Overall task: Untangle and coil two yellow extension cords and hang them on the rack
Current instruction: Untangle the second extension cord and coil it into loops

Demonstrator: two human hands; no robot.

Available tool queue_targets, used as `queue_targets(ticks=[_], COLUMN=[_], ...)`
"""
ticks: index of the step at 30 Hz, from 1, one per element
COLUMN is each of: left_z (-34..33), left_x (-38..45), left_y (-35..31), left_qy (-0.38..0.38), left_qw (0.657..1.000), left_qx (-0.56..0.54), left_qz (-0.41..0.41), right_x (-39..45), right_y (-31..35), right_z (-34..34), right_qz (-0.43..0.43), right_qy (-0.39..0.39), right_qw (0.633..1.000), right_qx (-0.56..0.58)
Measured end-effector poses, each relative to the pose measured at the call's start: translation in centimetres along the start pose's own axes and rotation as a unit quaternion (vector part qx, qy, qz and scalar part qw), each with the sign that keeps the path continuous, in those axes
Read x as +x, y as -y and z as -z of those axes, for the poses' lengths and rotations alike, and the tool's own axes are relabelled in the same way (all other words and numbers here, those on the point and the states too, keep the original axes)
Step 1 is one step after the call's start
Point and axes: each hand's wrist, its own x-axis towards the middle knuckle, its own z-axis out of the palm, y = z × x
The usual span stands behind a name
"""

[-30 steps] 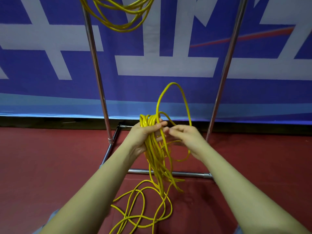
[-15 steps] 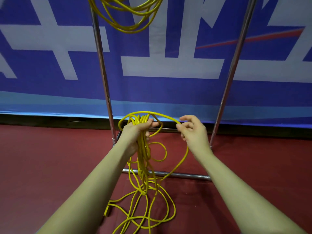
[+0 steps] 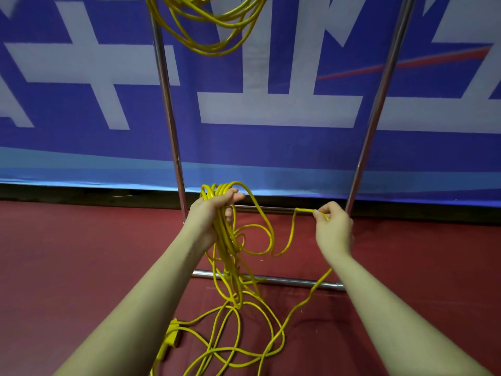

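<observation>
My left hand (image 3: 210,213) grips a bundle of loops of a yellow extension cord (image 3: 226,248) at their top; the loops hang down to the red floor. Out to the right, my right hand (image 3: 332,226) pinches a single strand of the same cord, which sags in a curve between my two hands. More of this cord lies in loose curls on the floor, with its yellow plug end (image 3: 170,339) at the lower left. A second yellow cord (image 3: 208,28), coiled, hangs from the metal rack (image 3: 169,126) at the top of the view.
The rack's two chrome uprights (image 3: 375,104) and its lower crossbar (image 3: 284,280) stand just beyond my hands. A blue and white banner (image 3: 81,118) covers the wall behind. The floor (image 3: 67,253) is dark red carpet.
My right hand has moved away from the left, out to the right, drawing a strand of cord with it. The left hand kept its hold on the bundle.
</observation>
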Motion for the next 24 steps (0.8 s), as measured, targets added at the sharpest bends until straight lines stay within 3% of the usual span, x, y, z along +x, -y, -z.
queue_targets(ticks=[4, 9, 13, 18, 24], left_z=[-0.3, 0.3, 0.6, 0.8, 0.4], left_x=[0.2, 0.8, 0.7, 0.4, 0.1], left_y=[-0.2, 0.0, -0.2, -0.4, 0.0], left_qy=[0.016, 0.026, 0.043, 0.108, 0.131], left_qw=[0.999, 0.996, 0.991, 0.989, 0.991], left_qx=[-0.049, -0.062, -0.118, -0.095, 0.013], left_qz=[-0.015, -0.051, -0.048, -0.035, -0.017], right_x=[-0.3, -0.6, -0.4, -0.6, -0.7], right_y=[-0.2, -0.4, -0.6, -1.4, -1.6], right_z=[0.3, 0.4, 1.1, 0.6, 0.4], right_qz=[0.024, 0.071, 0.023, -0.032, 0.003], right_qy=[0.057, 0.103, 0.175, 0.255, 0.271], right_qw=[0.989, 0.951, 0.913, 0.918, 0.951], right_qx=[-0.132, -0.283, -0.369, -0.301, -0.151])
